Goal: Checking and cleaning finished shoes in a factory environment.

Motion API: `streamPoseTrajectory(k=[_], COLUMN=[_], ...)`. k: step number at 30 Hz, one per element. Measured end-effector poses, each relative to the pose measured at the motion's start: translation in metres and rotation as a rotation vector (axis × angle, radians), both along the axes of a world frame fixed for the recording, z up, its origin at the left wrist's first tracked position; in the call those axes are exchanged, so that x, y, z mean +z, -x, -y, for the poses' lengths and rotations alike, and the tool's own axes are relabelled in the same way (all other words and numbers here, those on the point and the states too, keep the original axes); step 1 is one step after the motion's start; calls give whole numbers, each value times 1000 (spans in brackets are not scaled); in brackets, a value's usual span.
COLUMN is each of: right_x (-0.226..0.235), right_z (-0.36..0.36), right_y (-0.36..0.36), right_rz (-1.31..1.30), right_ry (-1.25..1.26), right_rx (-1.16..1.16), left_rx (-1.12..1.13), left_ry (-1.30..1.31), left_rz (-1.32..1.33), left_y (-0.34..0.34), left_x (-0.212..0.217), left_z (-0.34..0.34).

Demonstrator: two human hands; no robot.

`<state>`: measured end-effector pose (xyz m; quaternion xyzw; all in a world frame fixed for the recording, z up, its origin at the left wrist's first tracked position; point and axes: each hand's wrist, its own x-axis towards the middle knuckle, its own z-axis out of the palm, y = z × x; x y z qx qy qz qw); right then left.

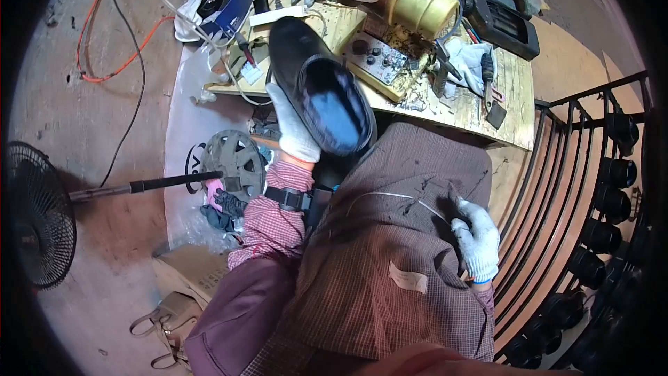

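Fan [38,212]: at 9 o'clock on the floor; its head faces toward the seated person, apparently to cool the seat.
Cables [115,35]: an orange and a black lead trail over the floor at 10 o'clock, running toward the bench.
Bag [170,320]: at 7 o'clock on the floor, beside the person's knee and well apart from the bench.
Left hand [292,129]: in a white glove, closed around the underside of the shoe; the grip lifts it above the lap with the opening turned up toward the head camera.
Shoe [316,83]: black, with a blue insole showing; near centre, toward 12 o'clock, tilted with the toe toward 11 o'clock. It is held in front of the bench edge, probably so that the inside can be looked into.
Apron [390,251]: brown checked cloth spread over the lap from centre to 6 o'clock, a cover for the legs under the work.
Bench [515,108]: a wooden board at 12 to 2 o'clock, crowded with a brass-coloured drum, a small control box, tools and rags.
Right hand [476,240]: gloved, at 4 o'clock, resting on the apron with fingers loosely curled; holding nothing that shows.
Rack [612,202]: at 3 to 5 o'clock, dark metal bars carrying a column of black shoes.
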<state>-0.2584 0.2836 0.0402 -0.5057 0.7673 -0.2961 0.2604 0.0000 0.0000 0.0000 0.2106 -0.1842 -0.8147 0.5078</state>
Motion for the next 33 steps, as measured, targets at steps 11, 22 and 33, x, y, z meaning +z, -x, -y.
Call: streamPoseTrajectory(k=[11,22,33], right_x=[-5,-10,-71], right_z=[-17,43,187], right_y=[20,40,158], right_rz=[-101,-147,-724], right_ry=[22,212,-133], right_rx=[-39,-22,-48], left_rx=[-175,-536,-291], left_ry=[98,275,-204], left_rz=[-246,-548,-228], left_y=[37,20,19], left_x=[-60,-62,-32], left_z=[62,39,-31])
